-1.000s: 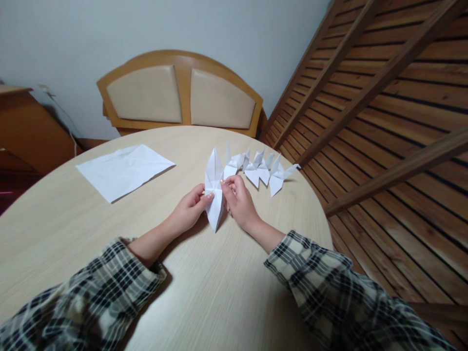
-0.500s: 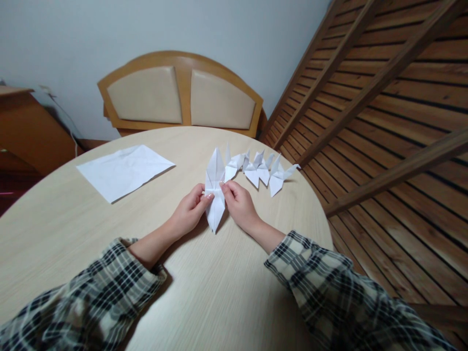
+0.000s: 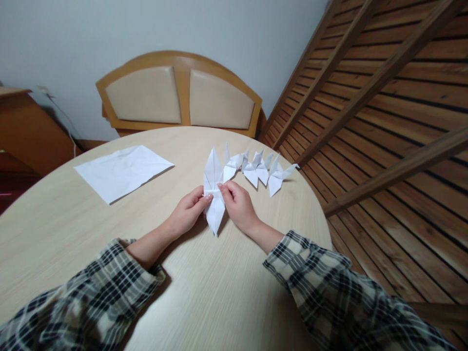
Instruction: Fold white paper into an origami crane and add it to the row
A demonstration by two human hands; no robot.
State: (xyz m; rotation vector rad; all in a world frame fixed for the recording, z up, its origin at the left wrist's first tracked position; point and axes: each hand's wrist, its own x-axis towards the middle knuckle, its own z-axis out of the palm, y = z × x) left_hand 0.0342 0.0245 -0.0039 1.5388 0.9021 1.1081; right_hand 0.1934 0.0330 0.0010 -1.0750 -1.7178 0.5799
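A long diamond of folded white paper [image 3: 214, 173] is held upright above the table, one point up and one down, with a crease across its middle. My left hand [image 3: 190, 209] pinches its left edge, thumb on the front face. On the right edge my right hand [image 3: 238, 204] grips it the same way, thumb near the middle crease. The fingers behind the paper are hidden. Just beyond my right hand stand several white origami cranes [image 3: 276, 180] in a row.
A creased white sheet of paper [image 3: 124, 173] lies at the left on the round wooden table [image 3: 204, 302]. Behind the table's far edge rises a padded wooden headboard [image 3: 185, 92]. Wooden slats [image 3: 383, 136] slope along the right side, and a brown cabinet [image 3: 29, 131] stands far left.
The folded paper's lower point has shifted slightly right and down, tilting the piece a little. Both hands keep their hold, and the cranes and sheet stay put.
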